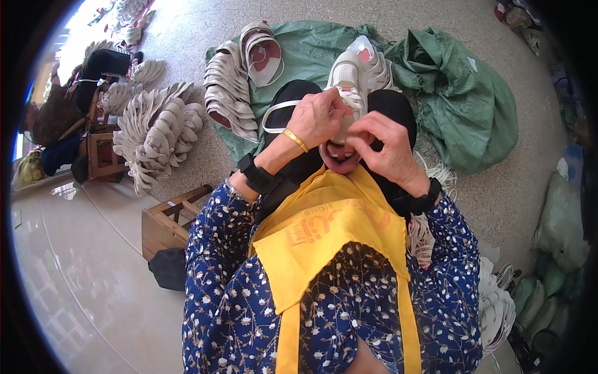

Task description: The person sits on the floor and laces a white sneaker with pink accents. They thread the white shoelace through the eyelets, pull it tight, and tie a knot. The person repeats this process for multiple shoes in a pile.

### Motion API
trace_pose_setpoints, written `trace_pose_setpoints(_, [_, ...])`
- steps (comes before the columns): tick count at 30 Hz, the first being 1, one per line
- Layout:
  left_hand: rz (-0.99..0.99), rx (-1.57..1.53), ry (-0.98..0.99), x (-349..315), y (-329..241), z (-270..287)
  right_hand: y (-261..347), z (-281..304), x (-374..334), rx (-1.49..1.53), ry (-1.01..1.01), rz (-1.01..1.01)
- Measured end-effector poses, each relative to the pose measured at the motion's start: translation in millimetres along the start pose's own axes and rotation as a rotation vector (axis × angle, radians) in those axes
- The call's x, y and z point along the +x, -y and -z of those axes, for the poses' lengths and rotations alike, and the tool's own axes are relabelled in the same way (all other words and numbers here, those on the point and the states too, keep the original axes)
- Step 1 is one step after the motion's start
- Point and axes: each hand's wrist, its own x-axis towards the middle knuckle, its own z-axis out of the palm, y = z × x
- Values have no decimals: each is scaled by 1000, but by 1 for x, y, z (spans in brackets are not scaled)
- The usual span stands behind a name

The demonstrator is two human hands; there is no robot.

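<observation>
Lacing shoe [346, 73]: seemingly underway
Left grip [316, 118]: pinching lace [282, 105]
Right grip [387, 142]: by shoe opening, cannot tell hold
Next: probably tightening

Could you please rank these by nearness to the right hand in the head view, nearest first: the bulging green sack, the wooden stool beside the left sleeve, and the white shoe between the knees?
From the right hand:
1. White shoe: between the knees, right by the fingertips.
2. Green sack: on the floor, to the right.
3. Wooden stool: far left, beyond the left sleeve.
</observation>
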Motion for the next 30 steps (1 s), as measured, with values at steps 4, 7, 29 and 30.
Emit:
trace_pose_setpoints(4, [11, 45, -56, 0, 1, -4, -14, -5, 17, -319, -133, 127])
trace_pose_setpoints(7, [37, 84, -48, 0, -2, -5, -10, -6, 28, -478, -96, 75])
trace_pose_setpoints(29, [1, -66, -59, -10, 5, 3, -18, 25, 49, -794, 311, 151])
trace_pose_setpoints(30, [11, -62, -42, -11, 5, 6, -21, 32, 46, -735, 241, 204])
